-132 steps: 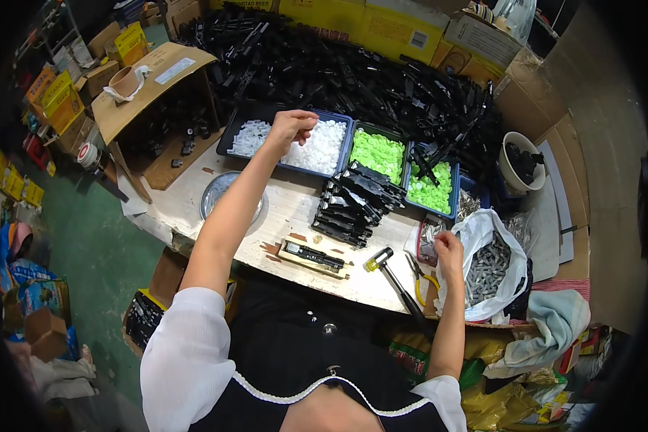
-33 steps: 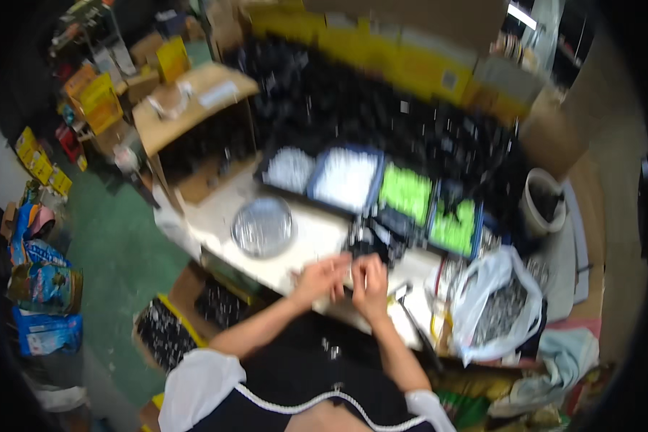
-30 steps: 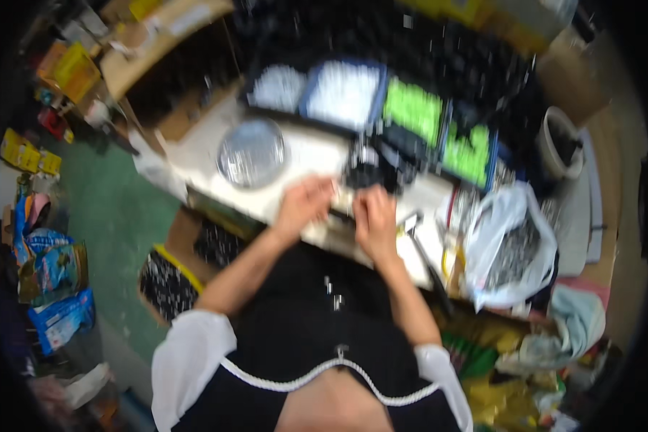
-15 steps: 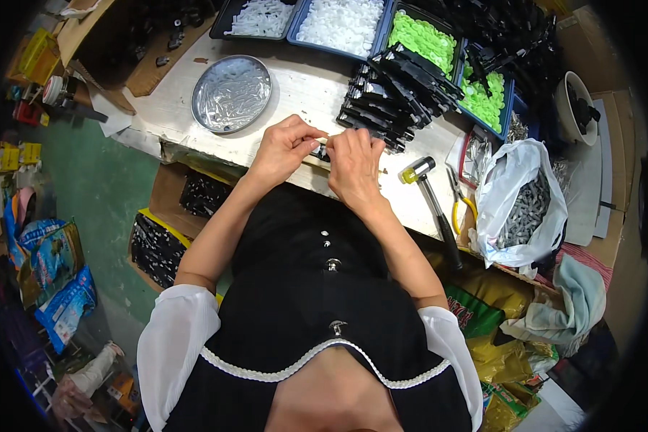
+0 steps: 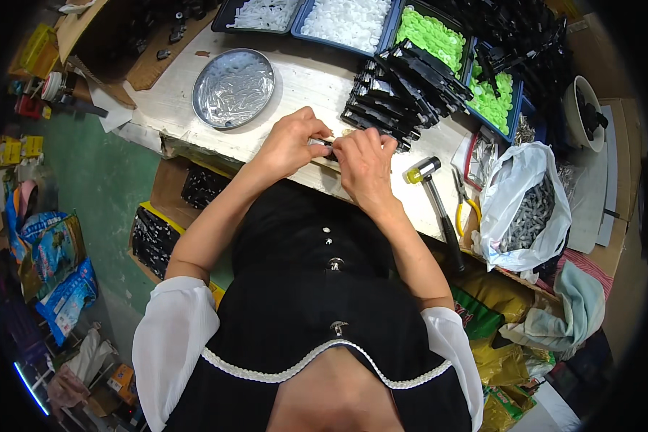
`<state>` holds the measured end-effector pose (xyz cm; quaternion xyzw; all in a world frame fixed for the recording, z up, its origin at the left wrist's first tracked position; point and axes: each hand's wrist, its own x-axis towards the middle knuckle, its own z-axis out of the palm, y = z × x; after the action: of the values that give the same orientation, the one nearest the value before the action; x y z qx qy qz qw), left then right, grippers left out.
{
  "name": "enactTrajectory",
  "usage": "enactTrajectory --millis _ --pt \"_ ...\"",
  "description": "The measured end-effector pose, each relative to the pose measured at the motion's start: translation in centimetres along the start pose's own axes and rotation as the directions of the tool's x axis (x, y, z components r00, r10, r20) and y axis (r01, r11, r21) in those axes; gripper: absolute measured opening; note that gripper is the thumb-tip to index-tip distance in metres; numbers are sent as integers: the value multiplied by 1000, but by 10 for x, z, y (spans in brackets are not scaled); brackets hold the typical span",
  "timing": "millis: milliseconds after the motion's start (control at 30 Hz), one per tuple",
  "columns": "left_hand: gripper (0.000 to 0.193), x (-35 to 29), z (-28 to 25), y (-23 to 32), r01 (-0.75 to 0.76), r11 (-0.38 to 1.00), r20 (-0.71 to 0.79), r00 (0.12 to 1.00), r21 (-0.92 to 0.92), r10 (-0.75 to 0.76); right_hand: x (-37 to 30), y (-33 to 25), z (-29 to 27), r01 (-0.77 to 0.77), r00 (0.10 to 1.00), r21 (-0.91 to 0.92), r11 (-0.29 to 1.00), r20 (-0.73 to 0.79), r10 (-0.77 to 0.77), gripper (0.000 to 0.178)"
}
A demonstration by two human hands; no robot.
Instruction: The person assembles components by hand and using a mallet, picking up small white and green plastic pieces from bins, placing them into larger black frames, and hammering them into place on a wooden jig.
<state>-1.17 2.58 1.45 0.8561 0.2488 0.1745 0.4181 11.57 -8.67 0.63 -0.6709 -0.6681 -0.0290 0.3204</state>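
At the front edge of the worktable [image 5: 295, 75], my two hands meet over a small black part [image 5: 330, 153], mostly covered by fingers. My left hand [image 5: 289, 150] pinches it between thumb and fingertips. From the other side, my right hand [image 5: 367, 164] curls its fingers down onto the same part. Beyond my right hand lies a stack of long black plastic parts [image 5: 399, 93]. A round metal dish [image 5: 233, 88] holding thin shiny pins sits beyond my left hand.
To the right lie a hammer [image 5: 439, 205] and yellow-handled pliers [image 5: 466, 205], beside a white plastic bag [image 5: 498, 216] of grey pieces. Trays of white pieces [image 5: 345, 25] and green pieces [image 5: 430, 37] line the back. Boxes of black parts [image 5: 156, 241] stand below the table's left side.
Both hands have shifted slightly to the right in the picture, still together on the part. My right fingers have curled a little differently around it. The view has tilted slightly.
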Motion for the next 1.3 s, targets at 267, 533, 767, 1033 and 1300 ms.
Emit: enactTrajectory --millis 267,533,767,1033,1300 --pt "24 24 -8 16 62 957 224 966 283 -129 -8 8 -35 -90 984 221 971 -129 120 15" --pt "21 65 -43 19 16 984 187 981 176 -50 -46 42 -95 -271 909 255 928 -250 334 10" --pt "17 237 -36 43 -347 819 111 936 456 335 -55 57 -101 -362 848 346 866 -263 460 7" --pt "12 300 15 34 -499 213 388 827 840 406 -50 69 -101 -387 852 315 866 -236 467 7" --pt "16 290 39 23 -493 231 381 835 839 398 -64 77 -94 -367 859 312 876 -247 448 5"
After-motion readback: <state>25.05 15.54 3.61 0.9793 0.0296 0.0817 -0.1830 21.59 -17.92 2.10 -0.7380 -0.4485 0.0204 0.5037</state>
